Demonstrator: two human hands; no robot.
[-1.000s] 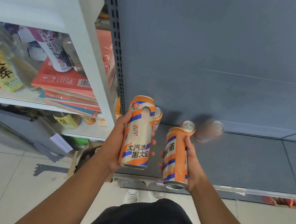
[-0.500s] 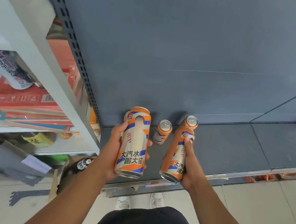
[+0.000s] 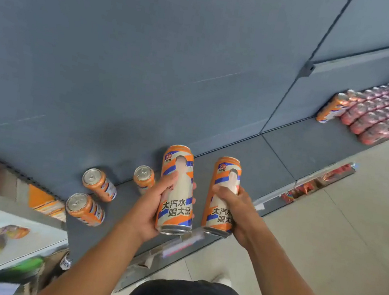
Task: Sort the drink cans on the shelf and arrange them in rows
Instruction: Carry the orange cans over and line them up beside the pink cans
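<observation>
Grip: left hand (image 3: pixel 156 207) is wrapping round the left can (image 3: pixel 177 190) mid-body; right hand (image 3: pixel 236 211) is clasping the right can (image 3: pixel 223 194) likewise.
Place: both cans are hanging upright over the shelf (image 3: pixel 288 156) front edge, at 6 o'clock.
Loose cans (image 3: pixel 98 183): three standing at 9 o'clock.
Rows (image 3: pixel 380 114): pink cans waiting at 2 o'clock, an orange one beside them.
Handling: rigid, smooth, slippery; probably full and weighty. Holding mid-wall is suiting them.
</observation>
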